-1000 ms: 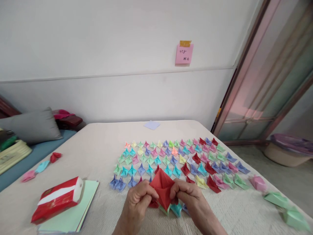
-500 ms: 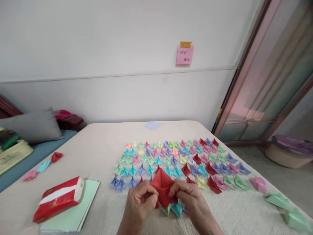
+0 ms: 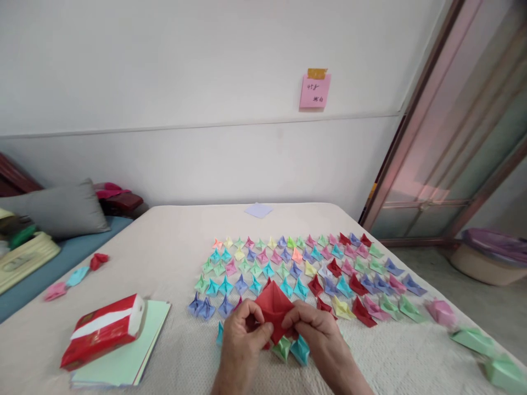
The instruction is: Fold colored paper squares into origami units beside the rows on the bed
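Observation:
Between my two hands is a folded red origami paper point(image 3: 275, 303), its pointed top up and creases running down its middle. My left hand point(image 3: 246, 337) pinches its left edge between thumb and forefinger. On the right edge, the fingers of my right hand point(image 3: 312, 330) are closed around the paper. Just below and behind it lie a green folded paper piece point(image 3: 282, 349) and a teal one point(image 3: 300, 350), partly covered by my hands. Beyond stand rows of small folded paper boats point(image 3: 296, 270) in many colours.
A red tissue pack point(image 3: 102, 332) lies on a stack of coloured paper point(image 3: 144, 334) at the left. Loose folded pieces point(image 3: 77, 276) lie farther left, others point(image 3: 473, 340) along the right edge. A lilac sheet point(image 3: 258, 210) rests at the table's far edge.
The view has shifted slightly. My left hand has moved a little right, closer to my right hand, and its fingers have shifted on the red paper.

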A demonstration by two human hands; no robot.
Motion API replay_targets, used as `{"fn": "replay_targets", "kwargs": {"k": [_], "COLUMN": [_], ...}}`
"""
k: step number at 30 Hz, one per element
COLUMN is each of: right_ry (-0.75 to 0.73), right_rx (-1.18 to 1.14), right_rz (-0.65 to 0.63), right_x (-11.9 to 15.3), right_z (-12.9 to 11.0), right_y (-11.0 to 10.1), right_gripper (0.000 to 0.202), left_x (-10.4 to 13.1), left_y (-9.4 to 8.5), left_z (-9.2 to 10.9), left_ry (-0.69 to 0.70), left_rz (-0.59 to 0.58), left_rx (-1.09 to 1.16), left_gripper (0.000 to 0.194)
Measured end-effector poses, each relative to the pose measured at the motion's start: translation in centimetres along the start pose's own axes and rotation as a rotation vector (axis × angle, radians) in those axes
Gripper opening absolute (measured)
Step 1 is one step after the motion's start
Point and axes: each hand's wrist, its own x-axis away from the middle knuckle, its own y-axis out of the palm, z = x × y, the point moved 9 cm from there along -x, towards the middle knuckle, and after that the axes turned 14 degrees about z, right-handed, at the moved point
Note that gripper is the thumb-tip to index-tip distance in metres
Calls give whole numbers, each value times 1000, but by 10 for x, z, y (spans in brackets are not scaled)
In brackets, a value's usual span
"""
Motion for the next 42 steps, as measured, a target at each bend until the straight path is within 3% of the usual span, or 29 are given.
{"fn": "replay_targets", "kwargs": {"k": [8,12,18,22,30,42], "right_ry": [-64,-70,64,144,168,172], "right_rx": [114,131,-148,-370,-449,-405], "right_rz": [11,-3,30,-26,57,57], "right_x": [1,0,-3,-1,2,5], "right_z": [-2,-3,-2,-6,1,-2], "right_y": [0,1,-3,3,0,-5], "right_gripper": [26,26,9,16,29,12], "left_x": [2,2,4,5,7,5], "left_y": [10,9,11,8,6,5], "left_z": [-12,-9,0,0,5,4], "left_ry": [-77,-64,-35,-29,91,63], "left_rz": [-84,-47,-93,-89,-113,-135], "left_rx": [124,169,174,166,178,198], "left_gripper": [28,28,29,21,13,16]}}
